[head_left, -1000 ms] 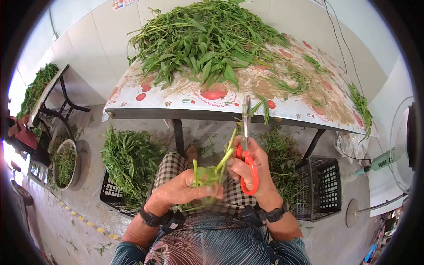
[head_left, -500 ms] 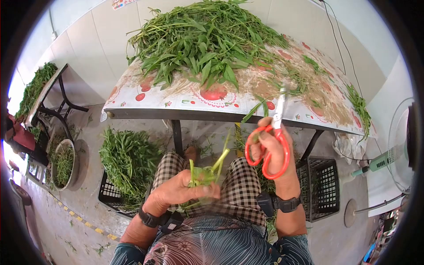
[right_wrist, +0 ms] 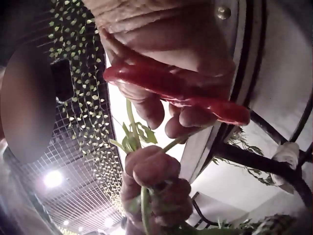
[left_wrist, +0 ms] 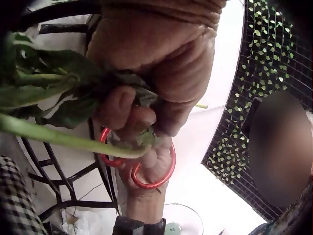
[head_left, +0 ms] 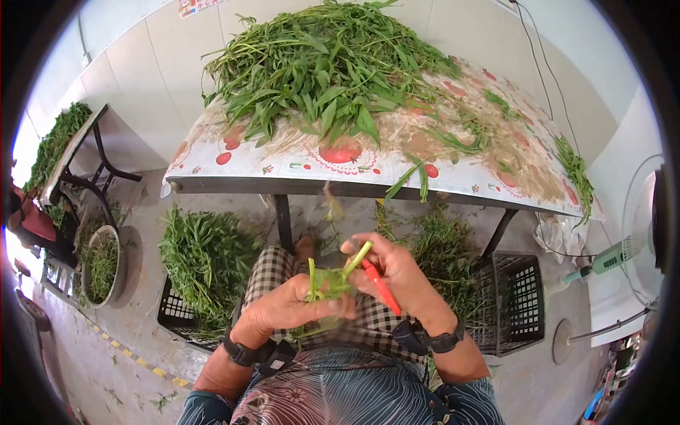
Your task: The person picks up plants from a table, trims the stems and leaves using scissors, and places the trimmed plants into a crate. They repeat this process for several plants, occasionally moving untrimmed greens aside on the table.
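The left hand (head_left: 294,303) grips a small bunch of green stems and leaves (head_left: 327,282) above the lap. Close on its right, the right hand (head_left: 397,278) holds red-handled scissors (head_left: 381,287) with the loops around its fingers; the blades are hard to make out. In the left wrist view, leaves (left_wrist: 63,88) stick out of the left hand (left_wrist: 156,63), and the red loops (left_wrist: 155,183) sit behind it. The right wrist view has the red handles (right_wrist: 181,90) across the right hand (right_wrist: 166,49), its fingertips beside a stem (right_wrist: 131,120).
A large heap of greens (head_left: 319,71) lies on the table with a patterned cloth (head_left: 262,159). Below stand a crate of greens (head_left: 177,312) at left and a black crate (head_left: 520,304) at right. A basin (head_left: 117,273), another person (head_left: 35,219) and a fan (head_left: 616,255) flank them.
The right hand swung out to the right with the scissors, then came back beside the left hand, the scissors now turned downward. The left hand has stayed nearly still with its bunch.
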